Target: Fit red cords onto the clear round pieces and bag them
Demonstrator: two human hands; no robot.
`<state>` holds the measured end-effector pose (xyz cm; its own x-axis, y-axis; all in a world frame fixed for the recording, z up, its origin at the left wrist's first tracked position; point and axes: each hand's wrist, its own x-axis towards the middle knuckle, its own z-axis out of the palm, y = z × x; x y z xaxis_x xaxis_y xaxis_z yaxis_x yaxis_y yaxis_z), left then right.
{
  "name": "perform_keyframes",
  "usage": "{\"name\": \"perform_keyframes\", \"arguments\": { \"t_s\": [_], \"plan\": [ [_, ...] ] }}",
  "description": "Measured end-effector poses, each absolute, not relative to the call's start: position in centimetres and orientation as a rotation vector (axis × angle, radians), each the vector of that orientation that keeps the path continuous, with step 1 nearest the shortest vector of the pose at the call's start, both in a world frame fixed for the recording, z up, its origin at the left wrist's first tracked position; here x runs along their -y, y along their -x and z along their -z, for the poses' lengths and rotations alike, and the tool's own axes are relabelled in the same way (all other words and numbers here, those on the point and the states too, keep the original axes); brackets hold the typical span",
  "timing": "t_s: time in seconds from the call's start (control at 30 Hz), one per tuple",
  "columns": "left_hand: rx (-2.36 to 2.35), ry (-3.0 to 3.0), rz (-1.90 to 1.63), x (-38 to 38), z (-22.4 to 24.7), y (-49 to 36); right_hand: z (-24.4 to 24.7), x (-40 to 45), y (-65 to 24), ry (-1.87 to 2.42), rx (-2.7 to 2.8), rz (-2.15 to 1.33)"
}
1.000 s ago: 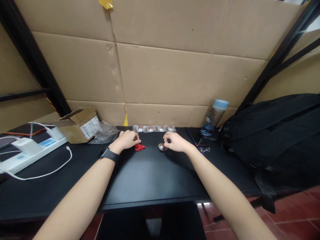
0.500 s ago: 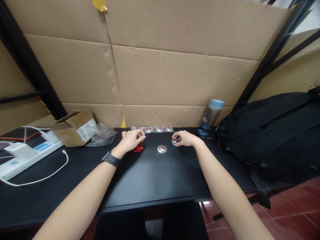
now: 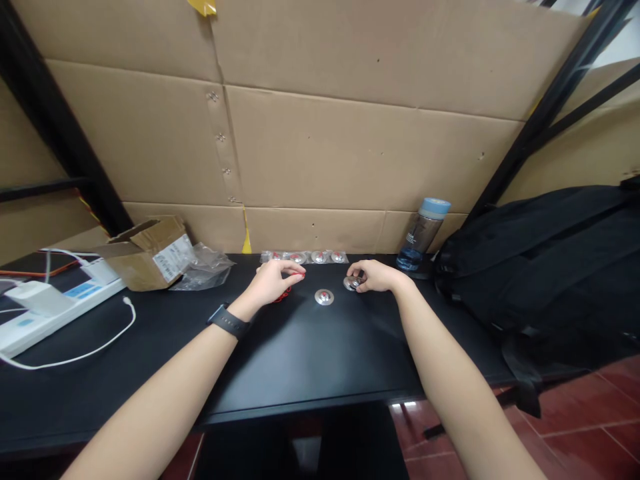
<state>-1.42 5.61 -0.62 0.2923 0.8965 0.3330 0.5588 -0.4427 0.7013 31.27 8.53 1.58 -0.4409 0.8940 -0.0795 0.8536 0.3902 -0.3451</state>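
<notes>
My left hand (image 3: 274,281) pinches the end of a red string (image 3: 283,295), whose rest lies partly hidden beneath the fingers. On the right, my right hand (image 3: 371,275) has its fingers closed on a small metal disc (image 3: 351,283) at the tabletop. Between the hands and a little nearer to me, another round metal disc (image 3: 324,297) with a red centre lies flat, touched by neither hand. Behind them, several similar discs in clear wrapping (image 3: 320,257) form a row along the cardboard wall.
An open cardboard box (image 3: 150,257) and crumpled clear plastic (image 3: 203,267) stand at the left, beside a white power strip (image 3: 65,310) with cables. A blue-lidded bottle (image 3: 423,233) and a black backpack (image 3: 545,280) are at the right of the black table (image 3: 310,360).
My left hand has moved right, and a red string end now shows at its fingertips. My right hand has stayed at the metal disc, more of which now shows.
</notes>
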Motion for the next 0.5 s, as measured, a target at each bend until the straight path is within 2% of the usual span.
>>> {"name": "perform_keyframes", "arguments": {
  "t_s": [0.23, 0.5],
  "plan": [
    [-1.416, -2.101, -1.055, -5.3, 0.2, 1.3, -2.1, -8.3, -31.3, 1.594, 2.513, -0.400],
    [-0.989, -1.861, -1.242, -5.0, 0.5, 0.0, -2.5, -6.0, -26.0, 0.884, 2.131, -0.614]
  ]
}}
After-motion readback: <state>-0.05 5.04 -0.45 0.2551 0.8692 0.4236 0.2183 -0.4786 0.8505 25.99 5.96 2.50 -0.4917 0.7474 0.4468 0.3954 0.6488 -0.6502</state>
